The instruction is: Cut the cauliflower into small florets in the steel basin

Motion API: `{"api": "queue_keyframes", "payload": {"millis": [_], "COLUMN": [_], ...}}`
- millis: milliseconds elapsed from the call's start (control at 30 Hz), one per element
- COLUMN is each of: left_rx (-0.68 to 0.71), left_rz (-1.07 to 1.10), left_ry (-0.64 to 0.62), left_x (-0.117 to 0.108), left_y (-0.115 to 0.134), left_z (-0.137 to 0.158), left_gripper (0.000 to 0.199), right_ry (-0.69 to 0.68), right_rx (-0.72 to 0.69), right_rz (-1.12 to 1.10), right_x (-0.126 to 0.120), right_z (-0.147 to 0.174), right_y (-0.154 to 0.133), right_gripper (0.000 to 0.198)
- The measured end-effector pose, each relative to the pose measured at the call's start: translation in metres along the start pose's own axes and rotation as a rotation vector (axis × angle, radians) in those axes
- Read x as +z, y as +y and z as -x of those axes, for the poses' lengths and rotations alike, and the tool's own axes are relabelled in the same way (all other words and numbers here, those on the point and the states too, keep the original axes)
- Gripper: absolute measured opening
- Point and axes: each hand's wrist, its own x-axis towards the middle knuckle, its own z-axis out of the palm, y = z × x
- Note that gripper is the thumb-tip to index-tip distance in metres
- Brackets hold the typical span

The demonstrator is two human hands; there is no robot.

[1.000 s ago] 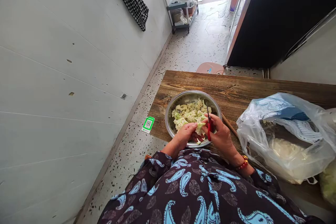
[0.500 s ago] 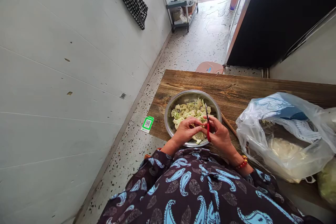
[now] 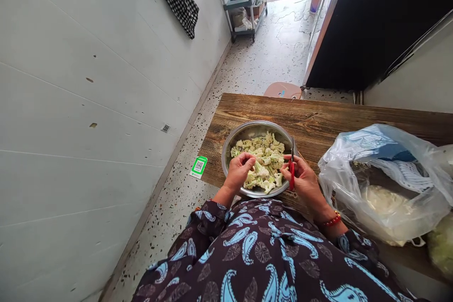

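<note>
A round metal bowl (image 3: 226, 144) holds many pale cauliflower florets (image 3: 265, 151). My right hand (image 3: 305, 180), at the bowl's right rim, grips scissors (image 3: 292, 172) with red handles, their dark blades pointing away from me. Over the left side of the bowl, my left hand (image 3: 238, 172) has thumb and fingers pinched together just above the florets. Whether a small piece sits between those fingertips, I cannot tell.
The bowl stands on a wooden table (image 3: 255, 106). To its right lies an open clear plastic bag (image 3: 339, 165) with pale contents. A green-framed QR card (image 3: 199, 166) is at the table's left edge. Beyond are a pink stool (image 3: 282, 89) and a shelf cart (image 3: 240, 4).
My hands, together over the bowl before, have moved apart: the left one to the left, the right one to the right with the scissors. More florets now show between them.
</note>
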Motion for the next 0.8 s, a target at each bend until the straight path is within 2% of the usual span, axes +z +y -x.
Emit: {"api": "queue_keyframes", "payload": {"millis": [133, 233, 400, 500, 700, 800], "left_rx": [0.001, -0.018, -0.033, -0.045, 0.0, 0.04], "left_rz": [0.019, -0.101, -0.532, -0.624, -0.765, -0.841], "left_ry": [0.123, 0.102, -0.013, -0.066, -0.053, -0.108], "left_x": [-0.02, -0.034, -0.047, -0.047, -0.033, -0.021], "left_y": [-0.011, -0.027, -0.054, -0.064, -0.072, -0.073], "left_z": [-0.01, -0.015, -0.023, -0.031, -0.056, -0.069], "left_gripper": [0.025, 0.02, 0.012, 0.011, 0.015, 0.03], "right_ry": [0.077, 0.088, -0.003, 0.043, 0.178, 0.189], "right_rx": [0.005, 0.037, 0.16, 0.209, 0.29, 0.305], "right_rz": [-0.011, -0.029, -0.069, -0.097, -0.158, -0.176], "right_x": [-0.007, -0.007, -0.002, -0.002, -0.006, -0.006], "right_z": [-0.003, -0.005, -0.01, -0.014, -0.022, -0.025], "right_y": [0.017, 0.03, 0.044, 0.053, 0.074, 0.08], "right_gripper": [0.051, 0.054, 0.061, 0.061, 0.062, 0.065]}}
